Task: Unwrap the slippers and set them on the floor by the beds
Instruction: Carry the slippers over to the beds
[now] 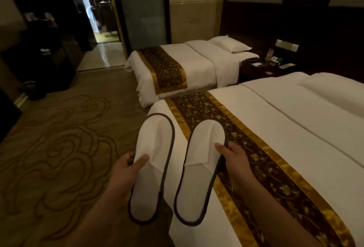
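Nearest the camera, two bare forearms reach forward, each hand holding one flat white cloth slipper with dark edge binding. The left hand (124,170) pinches the left slipper (151,168) by its left edge, thumb on top and fingers beneath. The right hand (234,160) clamps the right slipper (202,172) at its right edge in the same way. Both slippers are out of any wrapper and held in the air, side by side with a narrow gap between them. Their long axes run near to far, toes pointing far and leaning slightly right, open heels toward the camera.

The left slipper hangs over the patterned brown carpet (59,148); the right one hangs over the near left corner of the near white bed (285,128), which carries a brown and gold runner (246,148). That bed fills the right side. A second white bed (197,59) with a matching runner lies farther off, and a dark bedside table (262,67) stands between the two beds' heads. Left of the beds the carpet is open floor as far as the dark furniture along the left wall (49,50). A doorway (106,20) opens at the far side.
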